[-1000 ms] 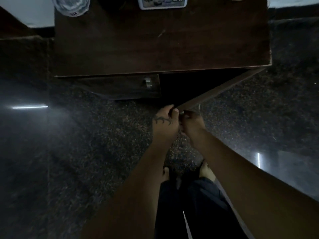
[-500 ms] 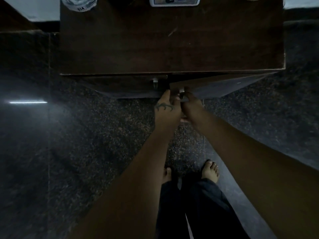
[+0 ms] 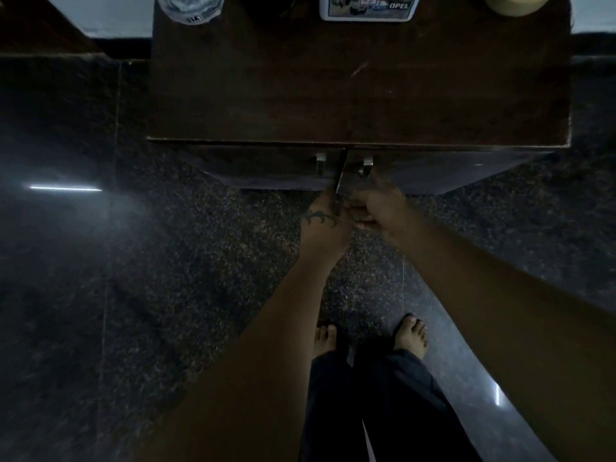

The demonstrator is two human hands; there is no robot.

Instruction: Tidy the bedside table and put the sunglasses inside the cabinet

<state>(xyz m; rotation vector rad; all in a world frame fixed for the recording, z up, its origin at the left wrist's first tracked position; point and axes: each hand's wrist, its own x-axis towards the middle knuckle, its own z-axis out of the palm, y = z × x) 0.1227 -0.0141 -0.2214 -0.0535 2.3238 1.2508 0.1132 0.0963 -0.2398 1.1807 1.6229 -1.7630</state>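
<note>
- Landmark for everything here is the bedside table (image 3: pixel 333 95), a dark wooden top seen from straight above, standing on a speckled dark stone floor (image 3: pixel 166 261).
- Far left back corner of the table: a clear glass thing (image 3: pixel 188 5) with a small label, cut off by the frame edge (can't really tell what it is).
- Front face of the table, left half: the left cabinet door (image 3: pixel 266 168), looks flush and closed, with a small metal handle (image 3: pixel 320 161) near the centre seam.
- Just below that seam, in front of the table: the left hand (image 3: pixel 325 221), with a dark tattoo on its back. Fingertips reach up to the bottom of the door seam, but it's too dim to tell if they're spread, together, or pinching anything.
- Back edge of the table, around the middle: a flat white-rimmed card or tray (image 3: pixel 368 8) with "OPEL" printed on it.
- Right of the seam: the right cabinet door (image 3: pixel 433 171) with its own metal handle (image 3: pixel 366 165); its inner edge shows as a thin bright line at the seam, so it sits nearly shut.
- Right hand (image 3: pixel 380 211) is up against the lower part of that door, touching the left hand, fingers curled in (what they're on, I can't tell).
- Far right back corner: a pale round object (image 3: pixel 516 3), mostly out of frame.
- Sunglasses: not visible anywhere on the table top or in the hands.
- In front of the table, lower down: two bare feet (image 3: pixel 411 335) and dark trousers.
</note>
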